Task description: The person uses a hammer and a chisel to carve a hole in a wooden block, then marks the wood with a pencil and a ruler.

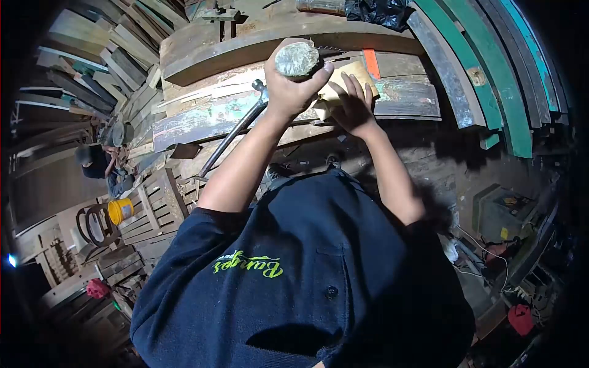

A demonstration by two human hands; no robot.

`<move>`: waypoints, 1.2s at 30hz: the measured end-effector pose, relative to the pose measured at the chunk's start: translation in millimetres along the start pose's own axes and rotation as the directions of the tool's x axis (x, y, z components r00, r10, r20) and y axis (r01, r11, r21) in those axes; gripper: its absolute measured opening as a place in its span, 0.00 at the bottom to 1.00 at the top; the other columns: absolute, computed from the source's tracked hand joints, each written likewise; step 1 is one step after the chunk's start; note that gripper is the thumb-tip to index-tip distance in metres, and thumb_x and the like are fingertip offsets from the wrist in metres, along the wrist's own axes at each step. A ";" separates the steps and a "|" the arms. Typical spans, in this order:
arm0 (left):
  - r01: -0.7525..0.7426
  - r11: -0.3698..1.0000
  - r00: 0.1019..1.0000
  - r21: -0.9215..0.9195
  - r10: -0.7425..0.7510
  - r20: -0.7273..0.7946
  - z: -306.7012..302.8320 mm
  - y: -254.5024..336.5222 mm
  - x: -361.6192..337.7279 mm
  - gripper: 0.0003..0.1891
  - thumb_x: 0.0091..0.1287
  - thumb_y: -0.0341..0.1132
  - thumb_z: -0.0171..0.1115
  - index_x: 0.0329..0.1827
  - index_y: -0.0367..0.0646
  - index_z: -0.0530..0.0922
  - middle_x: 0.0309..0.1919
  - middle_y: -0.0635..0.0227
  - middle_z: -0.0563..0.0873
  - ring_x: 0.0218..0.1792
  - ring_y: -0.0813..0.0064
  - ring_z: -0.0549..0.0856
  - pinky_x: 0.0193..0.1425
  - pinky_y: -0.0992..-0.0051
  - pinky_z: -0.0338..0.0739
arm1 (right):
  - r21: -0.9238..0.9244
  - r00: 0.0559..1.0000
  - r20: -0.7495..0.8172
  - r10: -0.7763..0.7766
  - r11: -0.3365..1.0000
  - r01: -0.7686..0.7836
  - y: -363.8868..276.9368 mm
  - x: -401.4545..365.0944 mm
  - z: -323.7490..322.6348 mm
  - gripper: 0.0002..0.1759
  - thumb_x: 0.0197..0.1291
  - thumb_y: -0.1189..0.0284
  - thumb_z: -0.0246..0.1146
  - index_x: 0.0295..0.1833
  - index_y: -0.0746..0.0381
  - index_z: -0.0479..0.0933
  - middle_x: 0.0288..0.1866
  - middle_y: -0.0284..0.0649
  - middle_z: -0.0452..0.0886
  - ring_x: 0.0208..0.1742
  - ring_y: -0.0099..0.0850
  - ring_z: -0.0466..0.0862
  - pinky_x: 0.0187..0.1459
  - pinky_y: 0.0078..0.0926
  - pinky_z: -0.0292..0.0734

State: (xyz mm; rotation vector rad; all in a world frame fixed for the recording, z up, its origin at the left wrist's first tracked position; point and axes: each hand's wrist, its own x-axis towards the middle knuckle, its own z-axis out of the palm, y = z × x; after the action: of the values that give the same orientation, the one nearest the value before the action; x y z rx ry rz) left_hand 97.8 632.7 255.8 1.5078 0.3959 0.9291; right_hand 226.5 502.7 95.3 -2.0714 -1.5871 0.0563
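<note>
Over the rough wooden desk, the left grip is wrapped snug around a chunky round-ended block, its mottled whitish-green face pointing up at the camera. Honestly can't tell what the rest of it looks like, the hand covers most of it. The right grip is spread out, fingers a bit apart, lying on a pale yellowish wooden piece just beside the left one. So that piece sits between the two hands and partly under the right.

Just past them there's a twisted dark metal rod, mostly hidden, plus a flat bright orange strip near the right fingers. A long, thick, curved brown timber runs across behind all that. Closer in is a weathered board with flaking green and white paint, and a dark long-handled metal tool slants over it, head end up by the left wrist.

Further out, long green-painted planks fan off to the right, and a crumpled black plastic bag sits at the far side. Off left it's piles of loose boards, another person well apart from the hands, and a bright yellow bucket near a dark curved-frame chair.
</note>
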 end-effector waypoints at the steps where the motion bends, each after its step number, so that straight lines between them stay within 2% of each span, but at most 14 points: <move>1: -0.019 1.000 1.000 0.010 0.019 -0.001 0.6 -0.4 0.5 0.19 0.53 0.31 0.78 0.43 0.36 0.79 0.31 0.71 0.84 0.33 0.83 0.82 0.43 0.79 0.79 | 0.005 1.000 -0.005 -0.004 1.000 0.004 -0.3 -0.3 -0.7 0.41 0.55 0.59 0.63 0.75 0.44 0.59 0.79 0.49 0.53 0.80 0.50 0.51 0.74 0.65 0.37; 3: -0.037 0.999 0.999 0.023 0.037 -0.004 1.0 -0.6 2.0 0.19 0.53 0.31 0.78 0.43 0.36 0.79 0.31 0.71 0.84 0.33 0.83 0.82 0.43 0.79 0.79 | 0.012 1.000 -0.010 -0.009 1.000 0.010 -0.7 0.1 -1.2 0.40 0.55 0.59 0.63 0.75 0.44 0.59 0.79 0.48 0.53 0.80 0.50 0.51 0.74 0.65 0.37; 6: 0.016 1.000 1.000 0.008 -0.015 -0.019 -2.1 -1.7 3.4 0.19 0.53 0.31 0.78 0.43 0.36 0.79 0.31 0.72 0.84 0.33 0.83 0.82 0.43 0.79 0.79 | 0.001 1.000 -0.022 0.000 1.000 0.001 -2.0 -0.6 0.2 0.39 0.55 0.59 0.63 0.75 0.44 0.60 0.79 0.48 0.54 0.80 0.50 0.52 0.74 0.66 0.38; 8: 0.018 0.998 0.999 0.052 -0.019 0.029 -6.7 -5.7 5.4 0.19 0.53 0.31 0.78 0.43 0.36 0.79 0.31 0.72 0.84 0.33 0.82 0.82 0.43 0.79 0.78 | -0.013 0.999 -0.032 -0.008 1.000 0.007 -1.2 -0.2 0.2 0.39 0.56 0.59 0.63 0.75 0.44 0.60 0.79 0.47 0.54 0.80 0.49 0.52 0.74 0.65 0.38; 9: 0.016 1.000 1.000 0.005 -0.016 -0.015 -2.8 -2.0 3.2 0.19 0.53 0.32 0.78 0.43 0.36 0.79 0.31 0.72 0.84 0.33 0.82 0.82 0.42 0.79 0.78 | -0.013 0.999 -0.034 -0.008 1.000 0.007 -1.4 0.3 -0.2 0.39 0.56 0.59 0.63 0.75 0.44 0.60 0.79 0.47 0.54 0.80 0.49 0.52 0.74 0.65 0.38; 12: 0.032 0.999 0.999 -0.012 -0.032 -0.023 0.9 3.6 2.0 0.19 0.53 0.32 0.78 0.43 0.36 0.79 0.31 0.71 0.84 0.33 0.82 0.82 0.42 0.79 0.79 | -0.008 1.000 -0.011 0.010 1.000 -0.010 -1.9 -0.5 -0.8 0.39 0.56 0.58 0.62 0.75 0.44 0.60 0.79 0.47 0.54 0.80 0.49 0.52 0.75 0.64 0.37; 24: -0.002 0.998 1.000 0.066 0.002 0.010 -0.6 1.1 0.4 0.18 0.53 0.30 0.77 0.43 0.36 0.78 0.30 0.72 0.83 0.33 0.83 0.82 0.42 0.80 0.78 | -0.013 0.999 0.026 0.026 1.000 -0.025 -0.7 0.1 -0.8 0.40 0.56 0.56 0.62 0.75 0.44 0.60 0.80 0.48 0.53 0.81 0.48 0.51 0.75 0.64 0.36; 27: -0.009 1.000 1.000 0.001 0.009 0.014 3.7 0.0 -0.3 0.18 0.53 0.31 0.77 0.43 0.36 0.78 0.31 0.71 0.83 0.33 0.83 0.82 0.42 0.79 0.78 | -0.010 1.000 -0.014 -0.002 1.000 0.002 1.9 -0.7 3.1 0.40 0.56 0.56 0.63 0.75 0.44 0.59 0.80 0.48 0.53 0.81 0.48 0.51 0.75 0.64 0.36; 30: -0.106 0.992 0.990 0.075 0.098 0.105 9.1 0.1 0.4 0.19 0.51 0.31 0.78 0.43 0.36 0.78 0.33 0.70 0.83 0.35 0.81 0.82 0.44 0.79 0.78 | -0.021 0.999 -0.032 -0.016 1.000 0.015 6.9 -1.0 6.7 0.41 0.55 0.54 0.65 0.75 0.45 0.60 0.79 0.49 0.54 0.81 0.47 0.52 0.75 0.64 0.36; 32: -0.144 0.975 0.981 0.167 0.119 0.153 15.7 4.5 -0.4 0.20 0.50 0.34 0.79 0.42 0.37 0.78 0.35 0.69 0.83 0.37 0.79 0.82 0.46 0.77 0.78 | 0.117 0.994 -0.079 -0.073 0.990 0.082 16.7 0.2 8.4 0.42 0.54 0.52 0.67 0.74 0.47 0.61 0.78 0.50 0.56 0.79 0.48 0.54 0.74 0.66 0.37; 33: -0.228 0.950 0.963 0.213 0.188 0.194 16.9 4.9 0.3 0.21 0.49 0.34 0.79 0.42 0.38 0.78 0.35 0.68 0.83 0.36 0.79 0.82 0.45 0.77 0.79 | 0.098 0.998 0.037 0.042 0.994 -0.045 4.2 7.4 -12.0 0.43 0.54 0.53 0.70 0.72 0.53 0.62 0.75 0.52 0.61 0.76 0.52 0.60 0.74 0.61 0.47; 34: -0.310 0.916 0.938 0.255 0.252 0.237 18.1 5.2 0.8 0.21 0.49 0.35 0.79 0.41 0.38 0.79 0.34 0.68 0.83 0.36 0.79 0.82 0.45 0.76 0.79 | 0.381 0.996 0.002 -0.084 0.921 0.077 8.3 22.7 -14.6 0.43 0.54 0.58 0.73 0.71 0.58 0.62 0.71 0.53 0.66 0.72 0.53 0.66 0.72 0.50 0.58; 35: -0.306 0.919 0.936 0.248 0.243 0.254 19.5 6.7 -0.9 0.19 0.50 0.32 0.79 0.41 0.36 0.79 0.35 0.68 0.82 0.38 0.80 0.81 0.47 0.78 0.77 | 0.440 0.993 -0.015 -0.120 0.891 0.114 9.5 23.7 -18.8 0.43 0.53 0.61 0.74 0.71 0.60 0.62 0.69 0.53 0.69 0.70 0.52 0.69 0.71 0.46 0.63; 36: -0.255 0.933 0.945 0.254 0.186 0.268 18.5 5.0 -1.5 0.21 0.49 0.35 0.80 0.43 0.38 0.79 0.39 0.66 0.82 0.43 0.76 0.82 0.51 0.75 0.77 | 0.495 0.987 -0.035 -0.154 0.856 0.151 -3.6 28.5 -41.3 0.43 0.53 0.63 0.75 0.71 0.62 0.62 0.67 0.53 0.71 0.68 0.51 0.72 0.69 0.41 0.68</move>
State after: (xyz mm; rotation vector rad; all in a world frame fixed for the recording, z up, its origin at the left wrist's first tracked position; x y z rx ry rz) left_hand 109.2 618.4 261.6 1.9390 0.1890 0.8761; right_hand 246.2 513.7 140.3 -1.5421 -1.5365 0.3763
